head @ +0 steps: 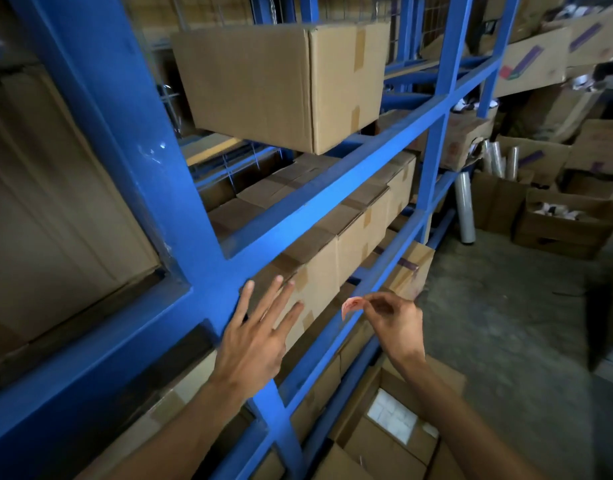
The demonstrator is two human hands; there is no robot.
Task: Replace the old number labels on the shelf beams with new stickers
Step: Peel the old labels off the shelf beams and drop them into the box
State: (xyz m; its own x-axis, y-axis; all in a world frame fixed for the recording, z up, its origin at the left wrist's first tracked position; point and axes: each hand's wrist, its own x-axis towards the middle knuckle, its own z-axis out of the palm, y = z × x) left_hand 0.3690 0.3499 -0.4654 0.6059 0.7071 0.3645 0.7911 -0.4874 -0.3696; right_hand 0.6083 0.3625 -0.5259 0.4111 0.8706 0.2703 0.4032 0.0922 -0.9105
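A blue steel shelf rack fills the view, with a horizontal beam [332,188] crossing a thick upright [152,161]. My left hand [256,337] is open with fingers spread, held flat near the joint of beam and upright, in front of a cardboard box [318,282]. My right hand [391,320] pinches a small curled red-orange sticker [351,305] between thumb and fingertips, just in front of a lower beam [388,251]. No label shows on the beams in this view.
Cardboard boxes fill every shelf level; a large one [280,81] overhangs the upper beam. An open box with white packets [395,420] sits on the floor below my right arm. Rolls of clear wrap [466,209] and more boxes stand on the concrete floor at right.
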